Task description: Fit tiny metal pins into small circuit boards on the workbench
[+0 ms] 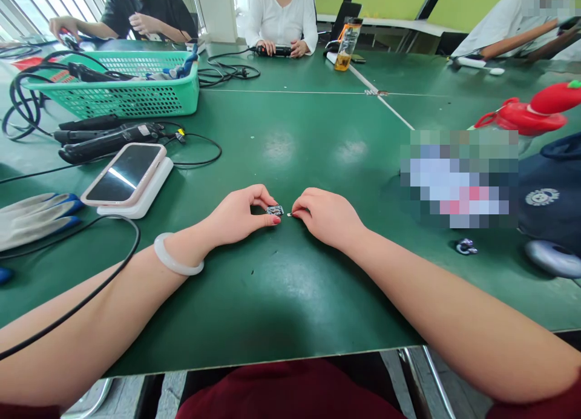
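Observation:
Just above the green table (290,286), my left hand (240,212) is closed in a pinch, thumb and fingers on a small dark circuit board (275,211) with pale markings. A white bangle (175,258) circles that wrist. Facing it, my right hand (324,216) pinches a tiny pale metallic piece (289,214), too small to name. A narrow gap separates the tiny piece from the board. The other fingers of my right hand are curled in.
To the left are a phone (127,174) on a white box, gloves (36,219), black tools (113,137) and a green basket (136,98). A cable crosses my left forearm. A navy bag (549,177) stands at right, a bottle (348,46) farther back. Several people sit around.

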`<state>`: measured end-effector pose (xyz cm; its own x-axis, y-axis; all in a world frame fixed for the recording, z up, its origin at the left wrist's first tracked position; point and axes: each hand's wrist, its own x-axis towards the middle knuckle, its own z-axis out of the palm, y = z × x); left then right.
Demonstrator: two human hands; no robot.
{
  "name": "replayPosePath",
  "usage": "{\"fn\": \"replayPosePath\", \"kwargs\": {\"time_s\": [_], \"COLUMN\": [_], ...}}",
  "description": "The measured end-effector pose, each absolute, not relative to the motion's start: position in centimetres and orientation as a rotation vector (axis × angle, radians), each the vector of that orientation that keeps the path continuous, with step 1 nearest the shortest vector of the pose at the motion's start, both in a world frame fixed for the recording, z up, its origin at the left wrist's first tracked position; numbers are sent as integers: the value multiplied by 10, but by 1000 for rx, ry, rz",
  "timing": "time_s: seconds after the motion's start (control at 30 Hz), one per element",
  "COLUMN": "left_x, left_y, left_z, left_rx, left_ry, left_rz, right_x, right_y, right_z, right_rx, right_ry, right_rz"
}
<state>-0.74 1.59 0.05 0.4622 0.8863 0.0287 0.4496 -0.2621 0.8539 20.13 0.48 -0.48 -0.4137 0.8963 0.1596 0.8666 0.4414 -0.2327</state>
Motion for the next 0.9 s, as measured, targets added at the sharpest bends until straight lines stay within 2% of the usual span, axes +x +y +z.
{"fn": "replayPosePath", "kwargs": {"time_s": [0.17,0.47,0.9], "left_x": [-7,-7,-8], "left_y": [15,15,15], "left_z": [3,4,3], "left_rx": [1938,1990,1946], "left_ry": [1169,1158,1109], "left_rz": [619,570,594], "right_x": [199,185,188], "right_y": [4,-12,-12], "right_z": [-7,0,-2], "right_rx": [-1482,-1258,-1197], "right_ry": [-2381,-2267,-2225], "right_rz": [87,203,240]}}
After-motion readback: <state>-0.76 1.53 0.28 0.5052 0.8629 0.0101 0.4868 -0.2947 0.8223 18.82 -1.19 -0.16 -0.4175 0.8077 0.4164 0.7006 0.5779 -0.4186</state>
